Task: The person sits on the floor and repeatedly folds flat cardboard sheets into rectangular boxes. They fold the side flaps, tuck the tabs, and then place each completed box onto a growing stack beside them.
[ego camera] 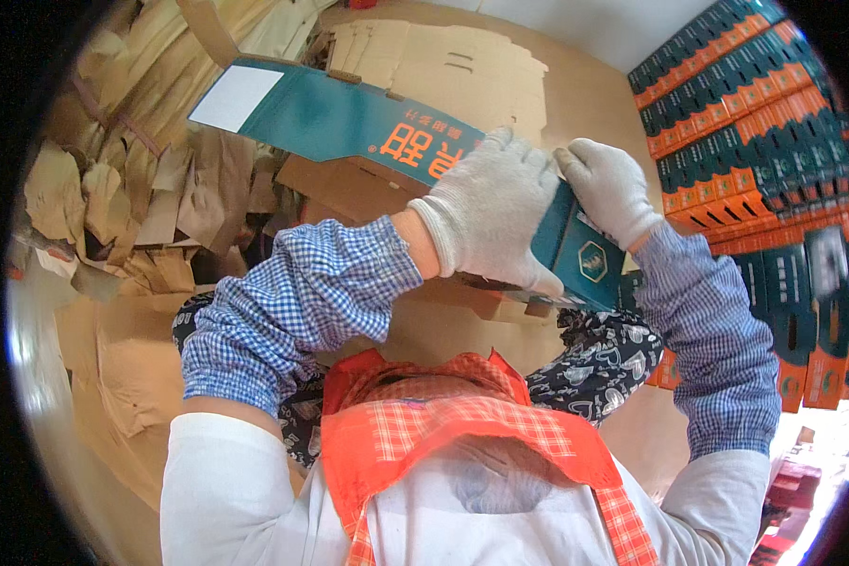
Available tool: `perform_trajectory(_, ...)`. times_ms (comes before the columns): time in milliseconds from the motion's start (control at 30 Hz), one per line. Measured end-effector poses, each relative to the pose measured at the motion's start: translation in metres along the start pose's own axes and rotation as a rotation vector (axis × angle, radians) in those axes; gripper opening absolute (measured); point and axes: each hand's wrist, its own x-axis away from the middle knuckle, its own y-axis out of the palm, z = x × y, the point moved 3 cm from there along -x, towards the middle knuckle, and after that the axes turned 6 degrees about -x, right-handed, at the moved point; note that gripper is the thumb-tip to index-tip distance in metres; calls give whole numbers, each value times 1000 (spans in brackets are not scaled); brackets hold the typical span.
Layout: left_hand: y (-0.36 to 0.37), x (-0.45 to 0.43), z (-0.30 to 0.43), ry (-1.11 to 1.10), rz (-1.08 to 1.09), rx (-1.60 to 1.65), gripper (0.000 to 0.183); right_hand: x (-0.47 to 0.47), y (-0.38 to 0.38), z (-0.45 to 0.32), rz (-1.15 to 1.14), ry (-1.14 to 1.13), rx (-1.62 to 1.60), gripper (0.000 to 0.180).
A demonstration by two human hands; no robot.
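A dark green printed cardboard carton (332, 117), partly folded, lies across in front of me with orange and white writing on its long panel. A white rectangle (244, 97) marks that panel's left end. My left hand (492, 209), in a pale knit glove, is spread over the carton's right part, fingers at the far edge and thumb toward the near side. At the right end, my right hand (605, 185), gloved too, has its fingers curled at the top edge of an end panel (594, 262) with a hexagonal emblem. Both hands hide parts of the folds and flaps.
Flat brown cardboard sheets (467, 67) lie beyond the carton. Tall stacks of green and orange cartons (736, 141) stand at the right. Crumpled brown paper and cardboard (184, 191) is heaped at the left. My patterned trouser legs (601, 361) flank the work.
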Motion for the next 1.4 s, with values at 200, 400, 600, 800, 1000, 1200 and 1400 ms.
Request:
perform_trajectory(200,-19,-5,-32,0,447,393,74,21,-21,-44,155,-233,-227,49)
perform_trajectory(400,-22,79,-33,115,183,148,64,8,-24,-25,270,-218,-352,59)
perform_trajectory(600,-39,183,8,-234,-52,110,133,39,31,113,66,435,-1471,45)
perform_trajectory(800,-21,71,38,11,19,-25,96,83,186,86,-427,584,-1286,21)
perform_trajectory(1000,33,-5,64,109,371,241,90,84,33,100,838,198,-1091,24)
perform_trajectory(1200,61,-5,65,-62,692,452,125,97,-27,5,375,-383,-100,35)
perform_trajectory(1400,79,6,71,-286,390,445,140,58,-27,3,-137,113,-764,22)
